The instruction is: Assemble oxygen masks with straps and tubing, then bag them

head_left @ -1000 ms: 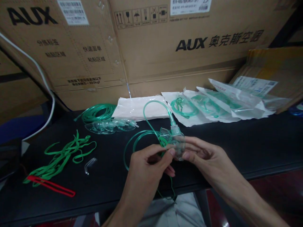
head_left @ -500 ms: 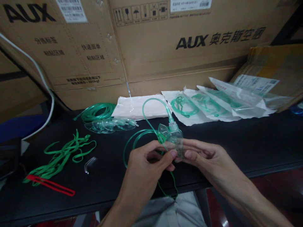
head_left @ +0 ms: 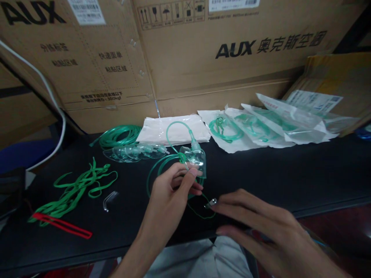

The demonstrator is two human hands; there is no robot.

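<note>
My left hand [head_left: 178, 183] is closed on a clear oxygen mask [head_left: 199, 158], pinching its edge between thumb and fingers. A green tube [head_left: 176, 122] loops up from the connector on the mask, and a thin green elastic cord trails below it. My right hand [head_left: 255, 222] is apart from the mask, low over the table's front edge, its thumb away from the stretched fingers. Its fingertips touch or nearly touch a small shiny metal strip [head_left: 213, 202] beside the cord; whether they press on it I cannot tell.
Green straps [head_left: 72, 193], a red loop [head_left: 62, 225] and small metal strips [head_left: 109, 200] lie left. Behind are coiled green tubing [head_left: 120, 135], stacked masks [head_left: 135, 151], white pouches [head_left: 174, 129] and filled packs [head_left: 228, 144]. Large cartons [head_left: 185, 61] stand at the back.
My right hand has let go of the mask and moved down and toward me, to the small metal strip. My left hand has shifted the mask slightly left.
</note>
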